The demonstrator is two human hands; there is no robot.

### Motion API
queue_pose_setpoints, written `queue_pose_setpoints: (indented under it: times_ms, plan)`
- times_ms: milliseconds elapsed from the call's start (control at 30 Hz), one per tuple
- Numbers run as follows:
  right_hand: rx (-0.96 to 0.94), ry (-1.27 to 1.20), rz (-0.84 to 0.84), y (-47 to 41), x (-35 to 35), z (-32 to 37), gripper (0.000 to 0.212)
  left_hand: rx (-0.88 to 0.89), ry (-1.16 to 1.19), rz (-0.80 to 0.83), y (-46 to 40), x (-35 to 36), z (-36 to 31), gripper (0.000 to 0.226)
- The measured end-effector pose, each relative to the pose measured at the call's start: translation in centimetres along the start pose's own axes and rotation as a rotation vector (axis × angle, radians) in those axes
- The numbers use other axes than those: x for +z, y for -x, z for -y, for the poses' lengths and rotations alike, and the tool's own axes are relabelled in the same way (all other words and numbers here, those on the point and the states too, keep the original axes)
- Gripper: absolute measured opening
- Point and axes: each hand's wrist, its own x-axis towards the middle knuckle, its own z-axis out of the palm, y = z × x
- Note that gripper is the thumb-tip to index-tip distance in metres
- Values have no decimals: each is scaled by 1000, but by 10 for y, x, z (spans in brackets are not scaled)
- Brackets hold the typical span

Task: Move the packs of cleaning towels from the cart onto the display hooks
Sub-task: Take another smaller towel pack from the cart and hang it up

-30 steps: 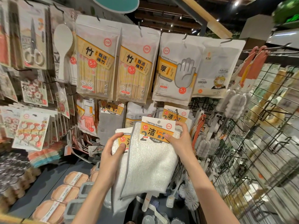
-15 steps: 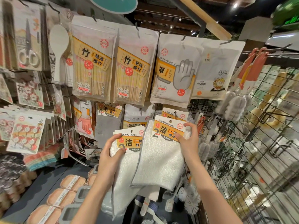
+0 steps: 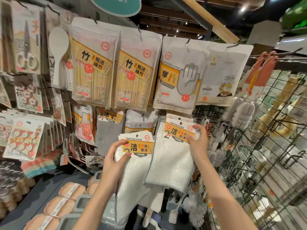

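My right hand [image 3: 196,143] pinches the orange-and-white header card of one pack of white cleaning towels [image 3: 171,163], held up against the display at a hook where other such packs hang behind it. My left hand [image 3: 114,161] grips a stack of several more towel packs [image 3: 132,176] by their header cards, lower and to the left. The towels hang down from both hands. The hook itself is hidden behind the right pack's card.
Bamboo chopstick packs [image 3: 94,68] and disposable glove bags [image 3: 179,75] hang on the row above. A grey towel pack [image 3: 109,130] hangs left. A black wire grid [image 3: 265,155] with brushes stands right. Lidded containers [image 3: 66,205] sit on the shelf below.
My right hand has lifted its pack up and to the right, away from the left-hand stack, up to the hook. The left hand's stack has stayed roughly in place.
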Motion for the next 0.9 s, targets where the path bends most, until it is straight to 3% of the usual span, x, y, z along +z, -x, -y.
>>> queue_pose_setpoints:
  times_ms: [433, 900]
  plan:
    - [58, 106, 22, -27, 17, -16, 27, 35, -5, -9, -6, -7, 11, 43]
    - [100, 219, 128, -33, 17, -11, 39, 102, -77, -8, -7, -18, 5, 36]
